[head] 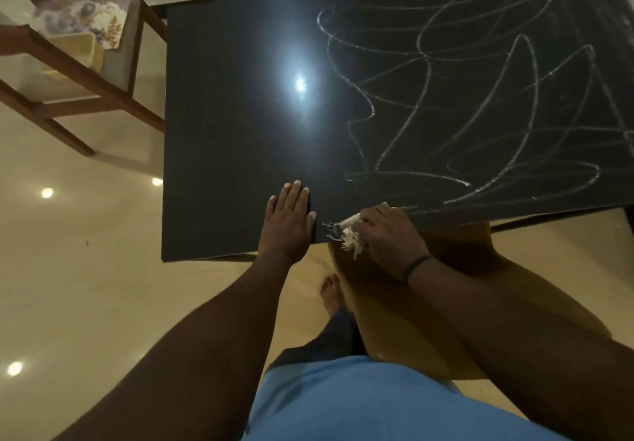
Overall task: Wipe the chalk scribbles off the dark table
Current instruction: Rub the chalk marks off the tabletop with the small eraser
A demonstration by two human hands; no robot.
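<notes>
Dark, glossy rectangular table (240,131): white looping chalk scribbles (480,97) over right half, unwiped. Left hand (290,221) flat, bracing near edge; right hand (387,234) gripping frayed pale cloth (348,233) at near edge. Step: wiping start; next, likely sweep rightward across scribbles.

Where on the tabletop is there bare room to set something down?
The left half of the dark table is bare, bordered by the left hand and the chalk scribbles. The near edge is crowded: the right hand holds a frayed cloth.

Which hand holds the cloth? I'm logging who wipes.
The right hand grips the cloth; the left hand lies flat on the table.
</notes>
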